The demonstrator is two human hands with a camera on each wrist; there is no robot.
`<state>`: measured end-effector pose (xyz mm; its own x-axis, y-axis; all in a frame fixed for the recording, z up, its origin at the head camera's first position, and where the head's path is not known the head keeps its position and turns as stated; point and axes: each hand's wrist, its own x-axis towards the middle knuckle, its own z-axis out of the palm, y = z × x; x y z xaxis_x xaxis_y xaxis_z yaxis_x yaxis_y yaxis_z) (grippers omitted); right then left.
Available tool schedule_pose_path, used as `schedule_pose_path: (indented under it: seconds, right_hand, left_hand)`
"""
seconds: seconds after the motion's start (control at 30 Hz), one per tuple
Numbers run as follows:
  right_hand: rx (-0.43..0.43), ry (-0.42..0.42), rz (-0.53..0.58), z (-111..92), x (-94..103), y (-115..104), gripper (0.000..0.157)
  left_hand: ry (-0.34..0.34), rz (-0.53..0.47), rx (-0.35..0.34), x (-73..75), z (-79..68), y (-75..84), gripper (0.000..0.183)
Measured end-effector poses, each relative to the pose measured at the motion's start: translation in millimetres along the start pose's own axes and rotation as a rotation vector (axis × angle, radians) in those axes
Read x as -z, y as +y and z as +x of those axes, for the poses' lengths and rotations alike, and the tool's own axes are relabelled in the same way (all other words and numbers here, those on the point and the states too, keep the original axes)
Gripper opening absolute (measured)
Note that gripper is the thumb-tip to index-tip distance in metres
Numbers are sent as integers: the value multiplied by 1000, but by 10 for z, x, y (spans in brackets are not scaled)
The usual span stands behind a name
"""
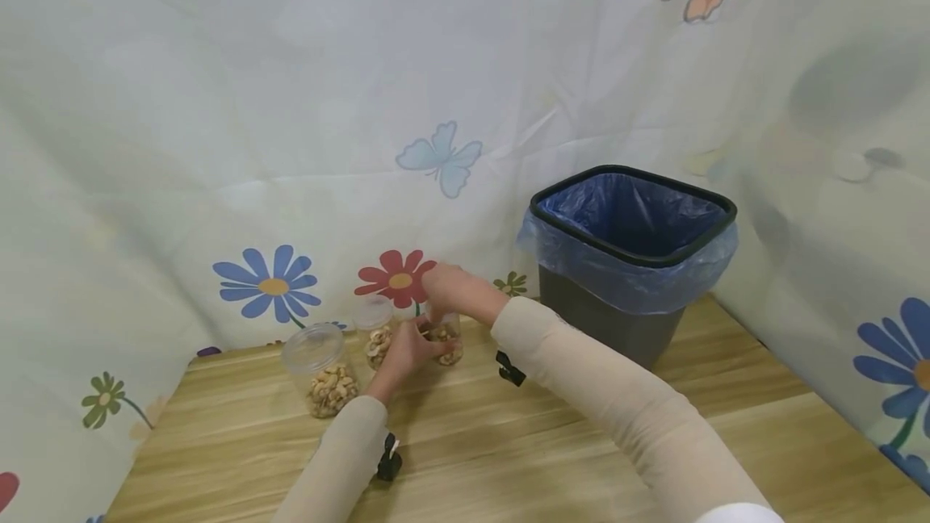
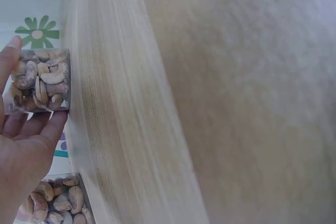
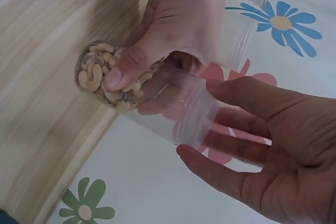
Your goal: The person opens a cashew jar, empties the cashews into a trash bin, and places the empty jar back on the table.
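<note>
A clear plastic jar with cashews in its lower part stands upright on the wooden table. My left hand grips its lower body, thumb on one side and fingers on the other. My right hand holds the clear lid at the jar's top, thumb and fingers around its rim. The lid is on the jar; whether it is loose I cannot tell. Left of the left hand stands a second cashew jar, partly behind that hand. Further left is a wider lidded cashew jar.
A dark grey bin lined with a blue bag stands on the table at the right. Behind the jars hangs a pale cloth printed with flowers and butterflies. The wooden tabletop extends toward me.
</note>
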<state>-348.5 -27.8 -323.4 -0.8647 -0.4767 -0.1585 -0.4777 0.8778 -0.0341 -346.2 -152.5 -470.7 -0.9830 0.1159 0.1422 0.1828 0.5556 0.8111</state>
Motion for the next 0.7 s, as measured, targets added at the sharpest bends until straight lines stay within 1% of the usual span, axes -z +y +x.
schedule_pose_path:
  seconds: [0.13,0.23,0.33,0.43,0.6,0.7]
  right_hand:
    - [32,-13,21,-18,32,-9,15]
    - [41,-18,10,-26,36,-1,14]
    - [47,-20,-2,-43,32,15,12]
    - [61,-19,-2,-63,44,15,10]
    - [103,-12,-64,-96,81,19,6]
    - [122,-28,-92,-118,93,44,7]
  left_hand:
    - [14,22,-4,5,0,-12,41]
    - [12,37,-11,-7,3,-14,36]
    - [3,27,-16,-22,3,-15,33]
    - [2,14,-20,-22,-6,-4,34]
    - [5,11,-45,-31,-15,27,37]
    - [-13,17,-51,-67,-19,32,41]
